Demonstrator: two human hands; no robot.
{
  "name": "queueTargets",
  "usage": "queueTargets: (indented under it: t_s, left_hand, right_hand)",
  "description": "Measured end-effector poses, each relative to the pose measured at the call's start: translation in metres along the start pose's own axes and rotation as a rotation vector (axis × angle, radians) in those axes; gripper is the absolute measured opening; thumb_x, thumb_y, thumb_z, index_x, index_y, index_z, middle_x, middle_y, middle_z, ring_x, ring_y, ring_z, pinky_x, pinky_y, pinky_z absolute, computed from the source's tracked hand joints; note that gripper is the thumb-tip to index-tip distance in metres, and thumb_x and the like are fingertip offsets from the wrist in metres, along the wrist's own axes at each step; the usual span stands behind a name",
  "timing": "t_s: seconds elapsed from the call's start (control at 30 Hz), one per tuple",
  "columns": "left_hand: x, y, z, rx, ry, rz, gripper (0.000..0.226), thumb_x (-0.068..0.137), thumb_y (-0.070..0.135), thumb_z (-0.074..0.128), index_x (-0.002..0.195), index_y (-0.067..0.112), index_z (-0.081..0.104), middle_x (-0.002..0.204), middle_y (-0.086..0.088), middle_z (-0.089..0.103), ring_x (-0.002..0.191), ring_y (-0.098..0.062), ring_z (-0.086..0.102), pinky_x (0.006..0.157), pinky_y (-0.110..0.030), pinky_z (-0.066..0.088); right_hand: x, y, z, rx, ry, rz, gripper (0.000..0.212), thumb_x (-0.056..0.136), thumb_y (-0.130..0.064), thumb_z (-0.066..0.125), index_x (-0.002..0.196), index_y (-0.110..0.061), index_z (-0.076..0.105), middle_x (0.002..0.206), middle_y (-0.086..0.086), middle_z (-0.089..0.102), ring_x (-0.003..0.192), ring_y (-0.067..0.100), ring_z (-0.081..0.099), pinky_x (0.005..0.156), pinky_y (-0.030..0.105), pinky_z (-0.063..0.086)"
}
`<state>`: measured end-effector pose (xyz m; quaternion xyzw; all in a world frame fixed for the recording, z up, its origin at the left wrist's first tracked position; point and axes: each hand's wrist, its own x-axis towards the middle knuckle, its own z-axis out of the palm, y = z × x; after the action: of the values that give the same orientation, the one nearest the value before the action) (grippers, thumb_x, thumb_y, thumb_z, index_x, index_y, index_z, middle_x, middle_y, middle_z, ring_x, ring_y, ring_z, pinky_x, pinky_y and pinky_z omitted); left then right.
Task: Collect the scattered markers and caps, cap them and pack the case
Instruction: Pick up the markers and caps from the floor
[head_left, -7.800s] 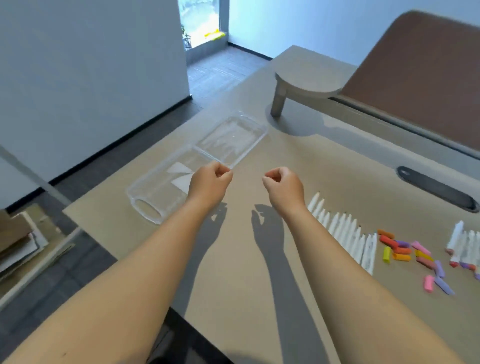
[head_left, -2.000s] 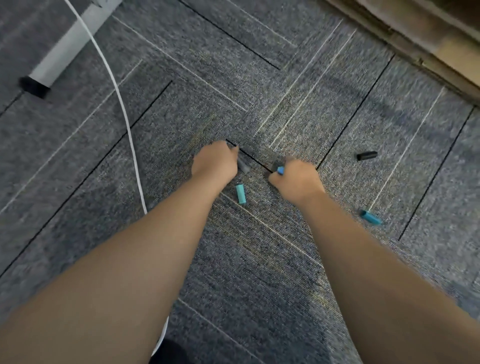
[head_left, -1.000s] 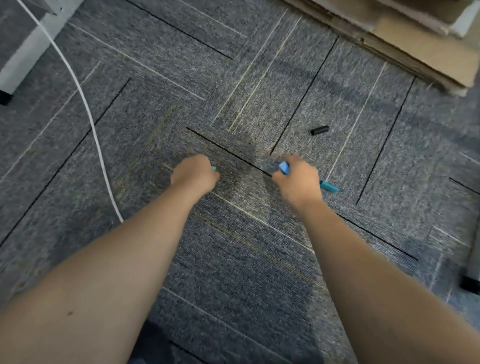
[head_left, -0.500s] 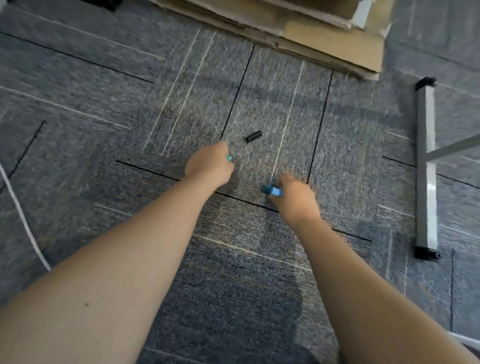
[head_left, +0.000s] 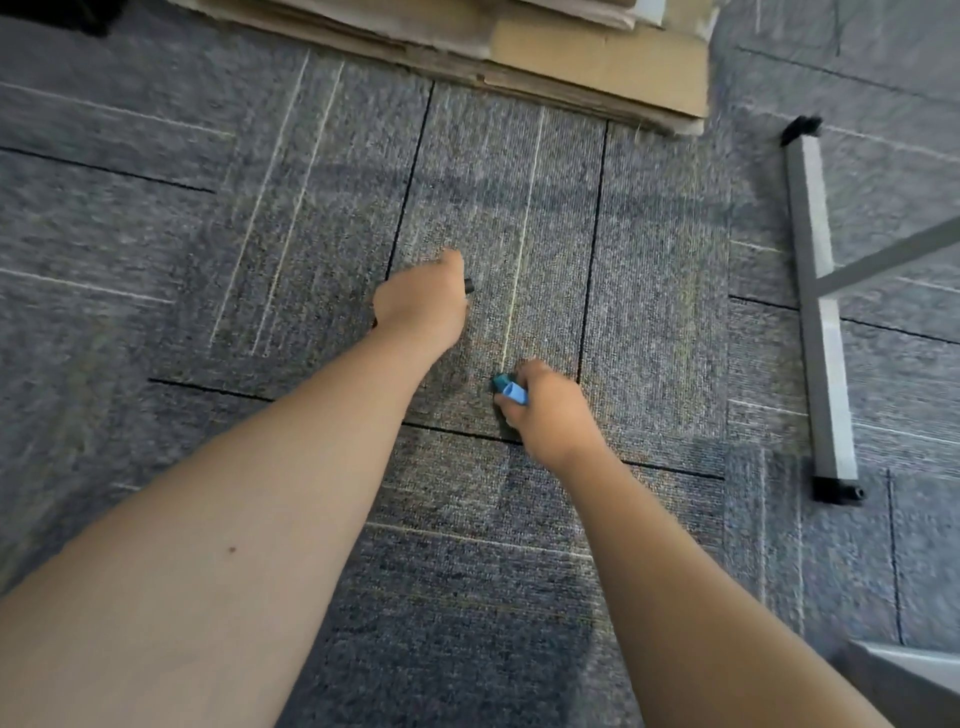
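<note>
Grey carpet (head_left: 649, 270); left hand (head_left: 423, 304) around black cap (head_left: 468, 285), right hand (head_left: 545, 410) around blue caps (head_left: 509, 389).

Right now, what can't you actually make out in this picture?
- Black cap: the left hand covers all but its end.
- Blue pieces: the right hand hides their number and kind.
- Both hands' fingers: curled under, unseen.
- Cardboard stack: cut by the top edge.

Two bare forearms (no sleeves, watch or rings).
</note>
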<state>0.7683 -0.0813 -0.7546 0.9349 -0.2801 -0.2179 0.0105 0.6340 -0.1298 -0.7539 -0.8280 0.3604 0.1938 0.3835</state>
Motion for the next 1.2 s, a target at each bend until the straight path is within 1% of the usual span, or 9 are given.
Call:
queueTargets:
  t_s: [0.17,0.33,0.47,0.57,0.67,0.77,0.93,1.03,1.2]
  left_hand:
    - [-0.016,-0.008,-0.003,-0.036,-0.122,0.049,0.024,0.093,0.023,0.049,0.110,0.007,0.050,0.089,-0.008,0.052,0.076,-0.023,0.045,0.062,-0.032,0.037]
    - [-0.066,-0.031,0.003,-0.290,-0.200,-0.060,0.025,0.093,0.022,0.047,0.113,0.007,0.049,0.090,-0.005,0.049,0.079,-0.022,0.046,0.054,-0.029,0.032]
    - [-0.111,-0.040,-0.036,-0.436,-0.164,-0.129,0.027,0.092,0.021,0.049,0.116,0.008,0.049,0.092,-0.005,0.050,0.079,-0.020,0.047,0.056,-0.028,0.031]
    - [-0.149,-0.035,-0.090,-0.538,-0.101,-0.170,0.027,0.092,0.021,0.049,0.117,0.010,0.050,0.098,-0.008,0.056,0.079,-0.020,0.046,0.062,-0.026,0.032]
    - [-0.195,-0.027,-0.160,-0.643,-0.015,-0.179,0.019,0.091,0.019,0.050,0.109,0.013,0.053,0.090,-0.004,0.050,0.079,-0.018,0.045,0.054,-0.027,0.030]
    - [-0.247,-0.020,-0.238,-0.669,0.013,-0.183,0.013,0.091,0.021,0.051,0.103,0.016,0.052,0.089,-0.002,0.051,0.081,-0.019,0.045,0.055,-0.028,0.029]
    - [-0.324,0.005,-0.368,-0.726,0.023,-0.124,0.007,0.091,0.021,0.051,0.090,0.015,0.047,0.089,-0.006,0.058,0.080,-0.019,0.050,0.056,-0.020,0.031]
    - [-0.361,0.034,-0.443,-0.762,0.047,-0.080,0.008,0.091,0.021,0.050,0.089,0.014,0.046,0.087,-0.008,0.059,0.073,-0.017,0.049,0.056,-0.022,0.031]
    - [-0.416,0.092,-0.544,-0.792,0.083,0.021,0.010,0.090,0.025,0.052,0.088,0.017,0.047,0.073,0.001,0.058,0.058,-0.010,0.046,0.052,-0.024,0.033]
  right_hand:
    - [0.005,0.001,0.001,0.033,0.001,0.027,0.019,0.094,-0.018,0.049,0.107,-0.004,0.049,0.071,-0.003,0.045,0.059,0.009,0.043,0.050,0.019,0.038]
    - [-0.012,-0.011,-0.004,0.174,-0.021,0.067,0.018,0.095,-0.016,0.047,0.109,-0.005,0.049,0.072,-0.005,0.044,0.058,0.005,0.043,0.048,0.015,0.038]
    - [-0.052,-0.051,-0.028,0.214,-0.051,-0.013,0.006,0.095,-0.016,0.046,0.091,-0.012,0.044,0.072,-0.005,0.044,0.056,0.004,0.041,0.047,0.014,0.037]
    - [-0.093,-0.090,-0.061,0.202,-0.034,-0.102,0.013,0.096,-0.018,0.046,0.085,-0.011,0.044,0.070,-0.004,0.043,0.055,0.007,0.040,0.048,0.016,0.036]
    - [-0.144,-0.133,-0.102,0.186,-0.017,-0.142,0.024,0.095,-0.017,0.046,0.073,-0.016,0.038,0.069,-0.005,0.041,0.055,0.006,0.038,0.045,0.016,0.031]
    - [-0.210,-0.178,-0.150,0.191,-0.004,-0.164,0.036,0.095,-0.017,0.047,0.064,-0.021,0.029,0.067,-0.004,0.039,0.054,0.007,0.035,0.046,0.019,0.029]
    - [-0.317,-0.246,-0.250,0.174,0.037,-0.194,0.019,0.094,-0.021,0.048,0.080,-0.013,0.039,0.067,-0.006,0.038,0.058,0.010,0.037,0.047,0.020,0.029]
    - [-0.373,-0.278,-0.317,0.175,0.101,-0.223,0.029,0.094,-0.022,0.049,0.068,-0.019,0.035,0.064,-0.006,0.037,0.056,0.008,0.035,0.046,0.020,0.027]
    - [-0.461,-0.306,-0.415,0.234,0.168,-0.247,0.013,0.094,-0.023,0.050,0.091,-0.013,0.042,0.068,-0.008,0.040,0.059,0.002,0.036,0.049,0.017,0.029]
